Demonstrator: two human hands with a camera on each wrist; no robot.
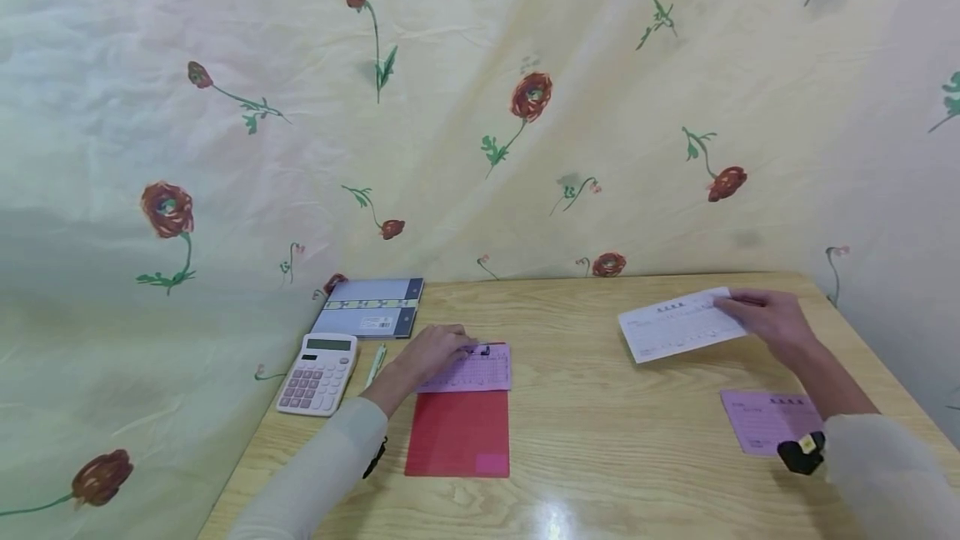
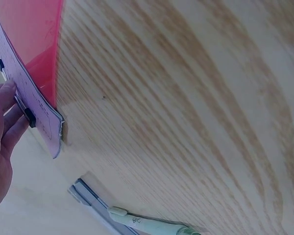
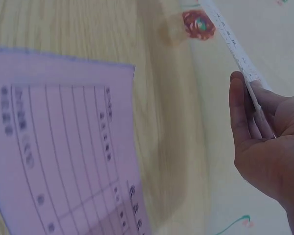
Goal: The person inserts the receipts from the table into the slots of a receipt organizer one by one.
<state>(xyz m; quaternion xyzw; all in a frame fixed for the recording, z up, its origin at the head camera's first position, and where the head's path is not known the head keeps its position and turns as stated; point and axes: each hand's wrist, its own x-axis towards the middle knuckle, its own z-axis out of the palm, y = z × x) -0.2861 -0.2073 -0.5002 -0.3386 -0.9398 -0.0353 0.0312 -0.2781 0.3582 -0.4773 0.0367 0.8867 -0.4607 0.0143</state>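
In the head view my left hand (image 1: 431, 355) is at the top edge of a stack of pink printed forms (image 1: 483, 373), over a red folder (image 1: 459, 432). The left wrist view shows its thumb and fingers pinching that edge, between the black ends of a metal clip (image 2: 31, 117). My right hand (image 1: 772, 323) holds a white printed form (image 1: 675, 330) by its right end, tilted above the table. From the right wrist, thumb and fingers (image 3: 239, 105) grip the paper's edge. Below it, a loose pink form (image 1: 765, 419) lies on the table, partly hidden by the right forearm.
A calculator (image 1: 318, 375) stands at the table's left edge, with a blue notebook (image 1: 367, 308) behind it. Beside the left forearm lies a light green pen (image 1: 377, 363). A flowered cloth (image 1: 450, 148) hangs behind the wooden table (image 1: 600, 440).
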